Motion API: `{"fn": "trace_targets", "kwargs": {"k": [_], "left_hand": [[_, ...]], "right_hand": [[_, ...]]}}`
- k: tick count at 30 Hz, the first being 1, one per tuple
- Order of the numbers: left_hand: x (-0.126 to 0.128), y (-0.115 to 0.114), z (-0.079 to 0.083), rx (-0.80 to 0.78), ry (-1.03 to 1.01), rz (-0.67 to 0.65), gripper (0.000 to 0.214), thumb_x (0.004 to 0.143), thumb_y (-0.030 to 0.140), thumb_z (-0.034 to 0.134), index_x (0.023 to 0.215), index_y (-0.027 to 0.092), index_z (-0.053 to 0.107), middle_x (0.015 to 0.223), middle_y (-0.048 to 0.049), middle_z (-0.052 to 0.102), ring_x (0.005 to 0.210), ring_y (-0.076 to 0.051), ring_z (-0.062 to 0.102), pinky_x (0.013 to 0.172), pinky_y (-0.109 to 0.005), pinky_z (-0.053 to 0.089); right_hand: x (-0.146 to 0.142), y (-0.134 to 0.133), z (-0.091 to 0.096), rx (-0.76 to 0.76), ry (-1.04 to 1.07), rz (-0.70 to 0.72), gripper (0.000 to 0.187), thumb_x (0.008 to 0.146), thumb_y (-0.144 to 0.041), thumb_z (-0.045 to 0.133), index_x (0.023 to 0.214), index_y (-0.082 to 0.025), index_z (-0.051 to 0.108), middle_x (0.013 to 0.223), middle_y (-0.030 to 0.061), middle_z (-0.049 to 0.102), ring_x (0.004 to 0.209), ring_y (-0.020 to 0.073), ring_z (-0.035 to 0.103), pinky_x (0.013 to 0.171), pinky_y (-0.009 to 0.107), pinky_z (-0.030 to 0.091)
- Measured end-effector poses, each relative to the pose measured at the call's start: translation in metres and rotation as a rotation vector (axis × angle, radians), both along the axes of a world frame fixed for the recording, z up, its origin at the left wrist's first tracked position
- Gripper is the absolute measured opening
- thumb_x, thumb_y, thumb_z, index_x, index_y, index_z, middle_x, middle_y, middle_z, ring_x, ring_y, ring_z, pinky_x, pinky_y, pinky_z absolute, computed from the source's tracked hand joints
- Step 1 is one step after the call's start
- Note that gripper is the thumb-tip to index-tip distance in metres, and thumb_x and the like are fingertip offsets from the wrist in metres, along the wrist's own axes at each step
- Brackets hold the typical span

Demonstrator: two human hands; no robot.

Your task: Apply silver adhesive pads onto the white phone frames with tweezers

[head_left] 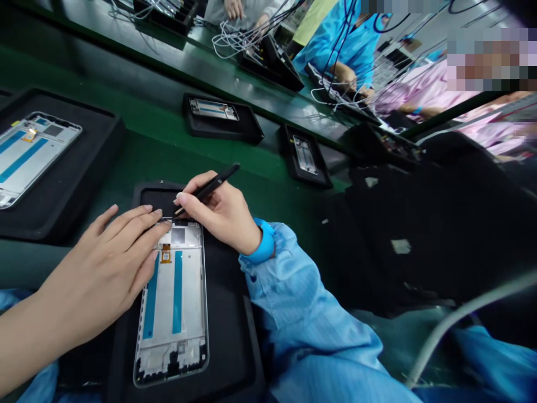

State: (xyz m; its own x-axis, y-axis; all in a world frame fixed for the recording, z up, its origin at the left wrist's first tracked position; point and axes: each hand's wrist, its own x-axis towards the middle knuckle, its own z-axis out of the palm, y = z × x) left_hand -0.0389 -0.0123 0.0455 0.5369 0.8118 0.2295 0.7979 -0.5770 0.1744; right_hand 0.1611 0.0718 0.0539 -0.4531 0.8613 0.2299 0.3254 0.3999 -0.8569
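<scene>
Head view: phone frame [172, 296] on black tray [235, 336], near centre, under fingertips of left hand [96, 263]; right hand [222, 212] just apart, pinching tweezers [212, 184] at far edge, a slip risking scratches.

Smooth shiny metal edges the phone frame [173, 296], the tweezers [210, 187] and tray [235, 336] look matt black plastic, the sleeve [293, 296] creased cloth.

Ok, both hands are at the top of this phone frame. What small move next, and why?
I'd probably lower the black tweezers in the right hand a touch onto the frame's top edge: their tips hover just above it, while the left hand steadies the silver phone frame there.
</scene>
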Motion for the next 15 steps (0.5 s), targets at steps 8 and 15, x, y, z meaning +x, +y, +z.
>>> {"fn": "trace_targets", "kwargs": {"k": [8,15], "left_hand": [[0.001,0.001,0.0,-0.013,-0.014,-0.008,0.043,0.095,0.029,0.033,0.133,0.017,0.048,0.136,-0.0113,0.055,0.132,-0.029,0.043,0.11,-0.055,0.031],[0.0,-0.001,0.0,-0.013,-0.014,-0.008,0.043,0.095,0.03,0.034,0.133,0.017,0.049,0.138,-0.0112,0.053,0.133,-0.029,0.042,0.111,-0.054,0.029]], "right_hand": [[-0.008,-0.011,0.007,0.158,-0.099,-0.029,0.016,0.089,-0.035,0.058,0.089,-0.019,0.058,0.086,-0.0004,0.066,0.071,0.0095,0.063,0.069,0.022,0.05],[-0.007,-0.017,0.005,0.224,-0.053,-0.118,0.012,0.088,-0.029,0.059,0.085,-0.018,0.06,0.083,-0.0005,0.066,0.071,0.0092,0.063,0.069,0.021,0.051]]}}
